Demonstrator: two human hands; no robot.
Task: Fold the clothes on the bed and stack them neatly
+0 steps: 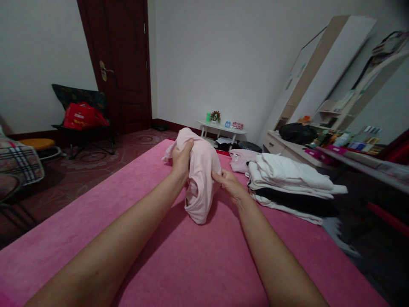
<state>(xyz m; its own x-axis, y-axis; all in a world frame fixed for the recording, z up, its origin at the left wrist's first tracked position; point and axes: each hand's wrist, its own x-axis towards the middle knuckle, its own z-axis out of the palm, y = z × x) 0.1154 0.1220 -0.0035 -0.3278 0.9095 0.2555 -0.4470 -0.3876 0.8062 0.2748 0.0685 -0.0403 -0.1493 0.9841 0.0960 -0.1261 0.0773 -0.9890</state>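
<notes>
A pale pink garment (202,170) hangs bunched and folded over between my hands, above the pink bed-like surface (179,264). My left hand (182,158) grips its upper left part, thumb on top of the cloth. At its right side my right hand (227,181) pinches the fabric between thumb and fingers. The garment's lower end droops down close to the pink cover; whether it touches is unclear. What kind of garment it is, I cannot tell from the folds. To the right lies a stack of folded clothes (290,175), white with a black layer. Behind the stack sits another pale pink garment (241,160).
A small white table (220,126) with a plant stands by the far wall. At right are a dresser (287,147) with a black bag (297,133) and many small items. On the left, a chair holds a red bag (83,116), near a yellow-topped stool (37,144).
</notes>
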